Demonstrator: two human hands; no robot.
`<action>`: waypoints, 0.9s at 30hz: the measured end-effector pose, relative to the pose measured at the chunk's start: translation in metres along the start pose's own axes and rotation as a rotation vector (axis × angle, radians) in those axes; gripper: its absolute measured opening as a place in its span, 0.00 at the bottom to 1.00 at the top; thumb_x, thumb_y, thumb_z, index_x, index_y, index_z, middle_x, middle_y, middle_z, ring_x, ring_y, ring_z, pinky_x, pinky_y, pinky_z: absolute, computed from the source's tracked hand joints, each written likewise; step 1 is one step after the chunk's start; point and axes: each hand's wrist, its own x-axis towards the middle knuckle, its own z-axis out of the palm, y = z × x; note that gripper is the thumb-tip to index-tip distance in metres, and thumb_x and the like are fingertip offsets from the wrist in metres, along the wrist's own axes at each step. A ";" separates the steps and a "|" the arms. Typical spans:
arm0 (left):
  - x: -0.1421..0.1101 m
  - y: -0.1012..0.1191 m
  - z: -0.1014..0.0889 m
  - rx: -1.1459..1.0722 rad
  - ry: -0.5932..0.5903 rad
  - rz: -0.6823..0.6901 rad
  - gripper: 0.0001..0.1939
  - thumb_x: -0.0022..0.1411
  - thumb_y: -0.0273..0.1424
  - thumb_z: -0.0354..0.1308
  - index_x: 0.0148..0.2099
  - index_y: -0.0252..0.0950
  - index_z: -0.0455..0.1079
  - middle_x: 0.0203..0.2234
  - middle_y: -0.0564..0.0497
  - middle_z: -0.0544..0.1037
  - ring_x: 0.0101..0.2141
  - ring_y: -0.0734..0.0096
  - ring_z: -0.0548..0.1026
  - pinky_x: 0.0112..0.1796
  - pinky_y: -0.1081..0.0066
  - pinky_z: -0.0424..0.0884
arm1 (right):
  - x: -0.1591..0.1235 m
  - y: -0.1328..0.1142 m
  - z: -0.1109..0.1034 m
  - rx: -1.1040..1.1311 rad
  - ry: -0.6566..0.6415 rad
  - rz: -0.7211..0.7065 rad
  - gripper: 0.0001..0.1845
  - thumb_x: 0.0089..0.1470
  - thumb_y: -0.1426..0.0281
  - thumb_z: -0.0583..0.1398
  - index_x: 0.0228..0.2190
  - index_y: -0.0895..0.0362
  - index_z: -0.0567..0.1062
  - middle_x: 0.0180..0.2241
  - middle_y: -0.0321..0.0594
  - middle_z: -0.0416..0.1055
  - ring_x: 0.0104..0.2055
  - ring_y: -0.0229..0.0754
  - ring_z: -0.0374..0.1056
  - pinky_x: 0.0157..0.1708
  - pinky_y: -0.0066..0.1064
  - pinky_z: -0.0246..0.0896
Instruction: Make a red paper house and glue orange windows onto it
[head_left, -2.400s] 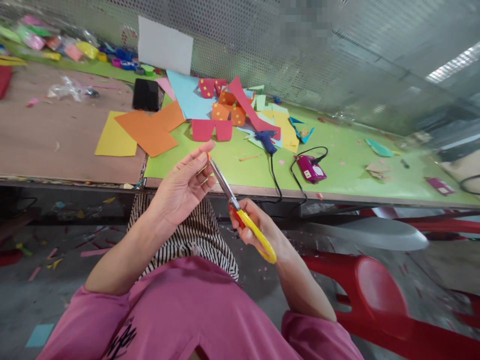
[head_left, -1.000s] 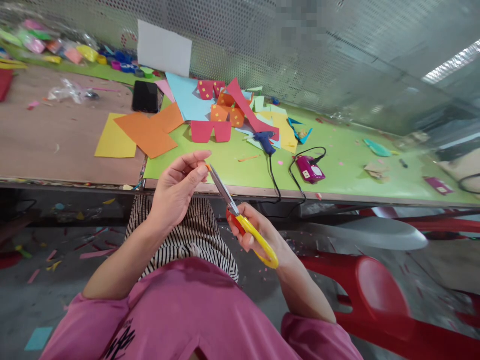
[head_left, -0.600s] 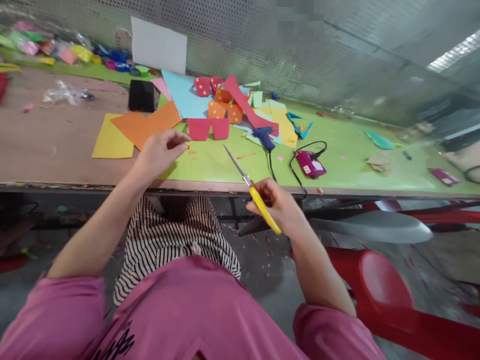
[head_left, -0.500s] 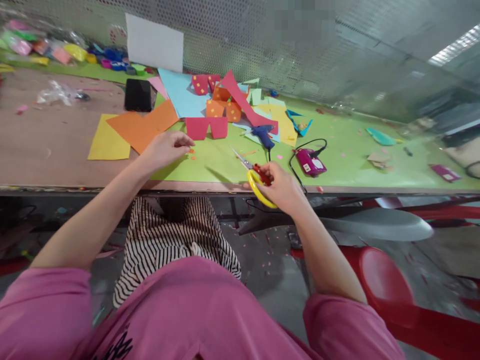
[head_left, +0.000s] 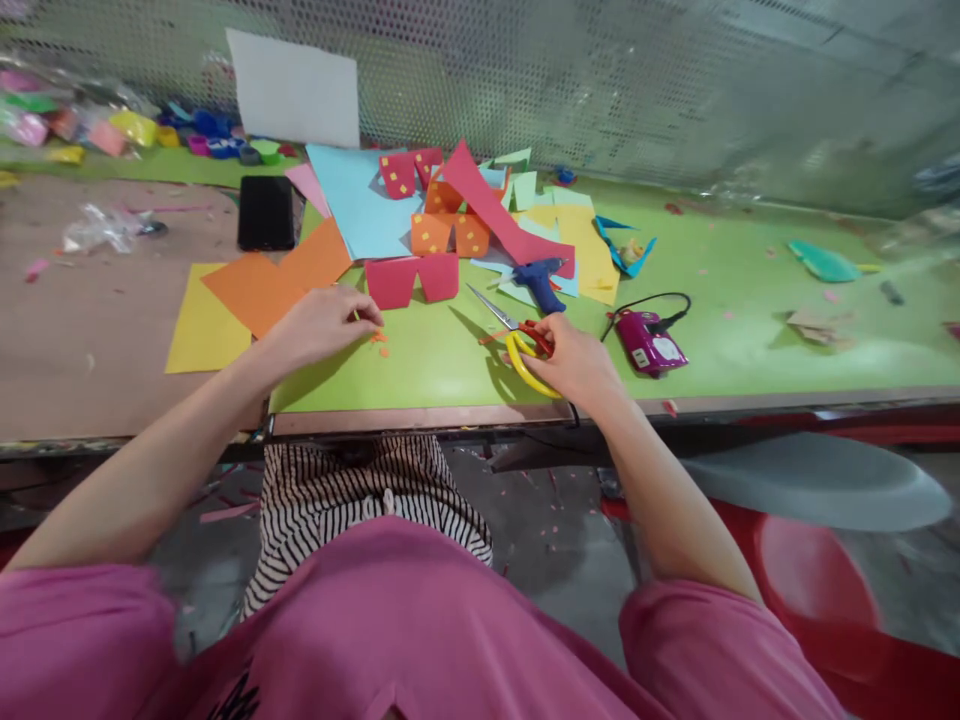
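Note:
My right hand point(head_left: 581, 362) grips scissors point(head_left: 531, 362) with one yellow and one red handle loop. Their silver blades point up and left over the green sheet, nearly closed. My left hand point(head_left: 328, 322) rests at the table, thumb and fingers pinched together right by several tiny orange paper scraps point(head_left: 380, 338); whether one is between the fingertips is hidden. Just beyond the left fingertips stands a folded red paper piece point(head_left: 412, 280) with a notch in its lower edge. Behind it are an orange piece with yellow squares point(head_left: 450, 235) and a red one with yellow squares point(head_left: 399, 175).
A blue glue gun point(head_left: 540, 282) lies beyond the scissors, near a long red paper strip point(head_left: 499, 212). To the right is a magenta box with a cable point(head_left: 651, 343). Orange paper point(head_left: 315, 265), yellow paper point(head_left: 206, 330) and a black phone point(head_left: 266, 213) lie left.
The view has shifted, so the table's front edge sits lower. My left hand stays by the orange scraps, its fingertips now closer to them. The scissors are still in my right hand.

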 end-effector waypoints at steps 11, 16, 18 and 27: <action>0.007 -0.002 -0.015 -0.035 -0.141 -0.019 0.13 0.63 0.43 0.58 0.37 0.40 0.78 0.30 0.49 0.79 0.30 0.67 0.73 0.35 0.68 0.66 | 0.013 0.007 0.006 0.123 -0.082 -0.002 0.27 0.55 0.42 0.61 0.39 0.54 0.71 0.33 0.46 0.78 0.31 0.49 0.73 0.28 0.35 0.58; 0.011 0.000 -0.009 0.008 -0.203 0.047 0.12 0.63 0.42 0.59 0.38 0.39 0.77 0.35 0.47 0.80 0.36 0.63 0.75 0.42 0.65 0.68 | 0.008 0.013 0.002 0.127 -0.093 0.053 0.31 0.53 0.40 0.60 0.41 0.54 0.72 0.34 0.48 0.79 0.34 0.53 0.75 0.30 0.36 0.61; 0.009 0.002 -0.010 0.041 -0.192 0.061 0.13 0.65 0.41 0.56 0.37 0.40 0.77 0.36 0.47 0.80 0.38 0.62 0.76 0.43 0.64 0.68 | 0.005 0.017 0.000 0.109 -0.088 0.070 0.30 0.53 0.41 0.61 0.42 0.54 0.73 0.36 0.49 0.79 0.36 0.55 0.76 0.30 0.38 0.63; -0.032 0.000 -0.053 0.136 -0.123 -0.154 0.14 0.67 0.42 0.55 0.38 0.41 0.78 0.31 0.50 0.82 0.33 0.63 0.77 0.36 0.67 0.68 | 0.003 0.054 -0.006 0.165 -0.069 -0.171 0.17 0.56 0.55 0.62 0.45 0.48 0.76 0.47 0.56 0.79 0.48 0.64 0.76 0.44 0.54 0.72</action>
